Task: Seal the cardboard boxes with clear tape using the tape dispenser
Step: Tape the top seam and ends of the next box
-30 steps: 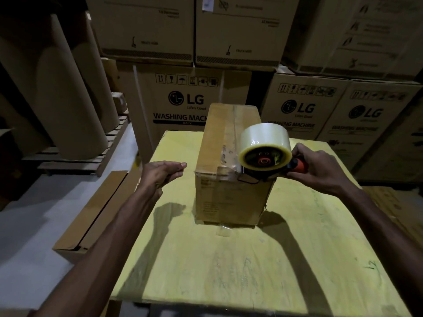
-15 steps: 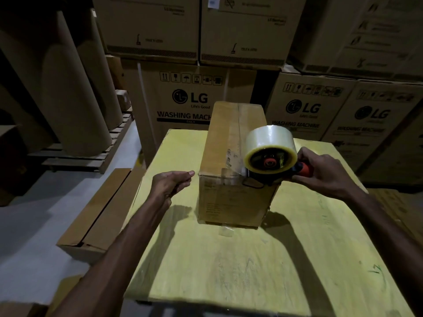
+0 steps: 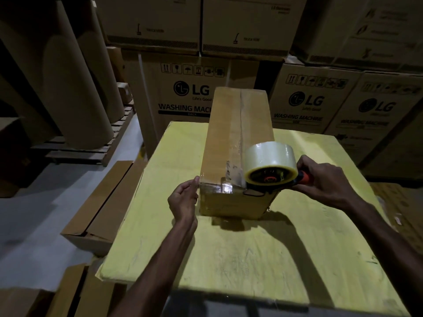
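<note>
A long narrow cardboard box (image 3: 222, 143) lies lengthwise on the yellow table (image 3: 240, 252), with clear tape running along its top seam. The tape dispenser (image 3: 270, 168), carrying a fat roll of clear tape, rests at the box's near top edge on the right. My right hand (image 3: 325, 177) grips its orange handle. My left hand (image 3: 184, 200) is at the box's near left corner, fingertips touching the edge, holding nothing.
Stacked washing-machine cartons (image 3: 183, 92) stand behind the table. Big cardboard rolls (image 3: 75, 83) lean on a pallet at the left. A long flat carton (image 3: 100, 207) lies on the floor beside the table's left edge.
My left hand has moved right from open air to touch the box's near left corner. The dispenser stays at the box's near top edge in my right hand.
</note>
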A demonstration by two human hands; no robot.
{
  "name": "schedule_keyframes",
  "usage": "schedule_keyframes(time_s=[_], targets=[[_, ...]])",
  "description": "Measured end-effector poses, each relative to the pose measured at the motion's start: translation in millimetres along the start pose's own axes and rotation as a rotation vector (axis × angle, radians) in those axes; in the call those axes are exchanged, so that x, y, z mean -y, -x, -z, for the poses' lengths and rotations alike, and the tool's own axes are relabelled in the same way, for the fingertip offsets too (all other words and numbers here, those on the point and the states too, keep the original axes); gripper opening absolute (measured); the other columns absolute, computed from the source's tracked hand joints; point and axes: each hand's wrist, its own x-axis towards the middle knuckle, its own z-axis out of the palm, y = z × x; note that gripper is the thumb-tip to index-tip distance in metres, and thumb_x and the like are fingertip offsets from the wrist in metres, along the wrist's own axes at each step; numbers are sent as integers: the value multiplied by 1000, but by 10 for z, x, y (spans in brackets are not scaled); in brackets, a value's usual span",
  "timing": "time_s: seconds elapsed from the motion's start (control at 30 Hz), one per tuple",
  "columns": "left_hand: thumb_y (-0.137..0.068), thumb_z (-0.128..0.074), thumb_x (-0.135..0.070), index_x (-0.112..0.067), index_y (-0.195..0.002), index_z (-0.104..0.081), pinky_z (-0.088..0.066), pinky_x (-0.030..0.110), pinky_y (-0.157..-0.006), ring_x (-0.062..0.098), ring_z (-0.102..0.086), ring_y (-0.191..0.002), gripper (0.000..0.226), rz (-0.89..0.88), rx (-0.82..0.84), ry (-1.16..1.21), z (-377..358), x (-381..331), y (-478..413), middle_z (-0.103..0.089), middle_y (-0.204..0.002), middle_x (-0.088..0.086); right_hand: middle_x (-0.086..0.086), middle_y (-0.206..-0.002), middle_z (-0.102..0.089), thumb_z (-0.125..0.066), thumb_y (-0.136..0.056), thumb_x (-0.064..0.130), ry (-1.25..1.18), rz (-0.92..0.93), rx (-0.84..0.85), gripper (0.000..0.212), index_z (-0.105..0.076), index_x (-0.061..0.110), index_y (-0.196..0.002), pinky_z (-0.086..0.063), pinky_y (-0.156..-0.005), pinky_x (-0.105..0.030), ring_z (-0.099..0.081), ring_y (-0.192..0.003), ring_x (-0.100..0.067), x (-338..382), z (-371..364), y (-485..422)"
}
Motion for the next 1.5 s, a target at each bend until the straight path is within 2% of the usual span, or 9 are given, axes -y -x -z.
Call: schedule_keyframes(time_s=[0.2, 0.3, 0.43, 0.53, 0.67, 0.83, 1.1, 1.23, 1.5], targets=[[-67, -91, -58, -32, -151, -29, -57, 41, -82, 37, -70, -95, 107, 156, -184, -239, -33, 152, -46, -73, -109, 16, 15, -72, -58, -61, -80, 77, 3, 0, -9, 49, -44, 35, -99, -38, -51, -29, -56, -58, -13, -23, 31, 1], [-78, -82, -59, -22, -151, -34, -52, 40, -84, 36, -65, -108, 96, 161, -165, -376, -21, 208, 46, -66, -121, 14, 16, -66, -54, -60, -77, 77, -8, -10, -2, 48, -41, 37, -95, -27, -50, -25, -46, -54, -4, -3, 34, 19], [-105, -59, -34, -18, -140, -57, -49, 32, -84, 20, -65, -111, 39, -347, -212, -341, -46, 34, 336, -67, -128, 0, 17, -64, -49, -75, -78, 65, 14, -7, 9, 48, -40, 36, -94, -27, -50, -25, -44, -53, -8, -29, -10, 12], [-105, -55, -38, -19, -138, -66, -51, 19, -97, -1, -62, -119, 40, -573, 26, -383, -140, -163, 552, -68, -134, -9, 18, -66, -48, -82, -78, 52, 44, 7, 22, 47, -43, 32, -97, -28, -51, -26, -49, -56, -15, -66, -11, -17], [-102, -63, -39, -18, -149, -55, -47, 21, -92, -26, -56, -88, 51, -498, 65, -578, -319, -288, 671, -64, -133, -13, 18, -69, -48, -80, -79, 53, 47, 23, 36, 47, -45, 29, -99, -29, -52, -26, -50, -57, -15, -97, -2, -46], [-99, -69, -32, -15, -148, -56, -46, 39, -112, 24, -60, -129, 53, -355, 19, -628, -363, -314, 582, -63, -143, 4, 20, -74, -49, -83, -81, 47, 52, 30, 44, 41, -50, 31, -101, -25, -54, -23, -52, -61, -17, -122, -19, -12], [-97, -72, -32, -15, -142, -62, -51, 36, -107, 19, -68, -119, 50, -273, 64, -586, -301, -303, 423, -69, -133, 5, 11, -82, -70, -48, -86, 69, 99, 155, 35, 41, -59, 33, -104, -45, -56, -31, -66, -71, -19, -69, 113, -10], [-98, -71, -29, -14, -143, -61, -48, 26, -101, 11, -66, -112, 47, -283, 55, -571, -287, -302, 462, -69, -132, 3, 11, -77, -69, -49, -86, 69, 135, 185, 22, 43, -60, 30, -99, -33, -53, -26, -65, -64, -21, -73, 105, 43], [-96, -73, -33, -16, -140, -64, -53, 41, -107, 15, -69, -116, 48, -259, 34, -562, -269, -275, 425, -71, -130, 4, 7, -70, -66, -50, -93, 70, 227, 178, -21, 45, -61, 27, -98, -34, -50, -26, -62, -57, -26, -481, 362, 342]])
